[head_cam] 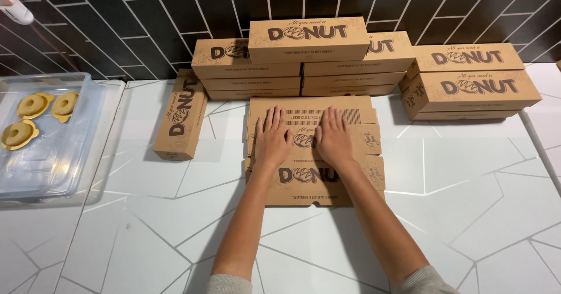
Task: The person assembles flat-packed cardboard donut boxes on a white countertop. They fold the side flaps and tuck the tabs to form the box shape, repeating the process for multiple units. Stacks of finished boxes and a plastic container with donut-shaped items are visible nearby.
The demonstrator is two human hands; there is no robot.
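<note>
I see both hands laid palm-down on a flat box, an unfolded brown cardboard blank lying on the white table near the middle of its far edge. My left hand rests on the left half of the blank and my right hand on the right half, the two just beside each other with a narrow gap between. The fingers of both hands are released and spread, pressing flat; they grasp nothing.

Behind the blank, against the dark tiled wall, closed boxes form a centre stack. A second stack stands toward the far right corner. One closed box stands on its side left of the blank. At the left edge, a clear tray holds three yellow rings.
</note>
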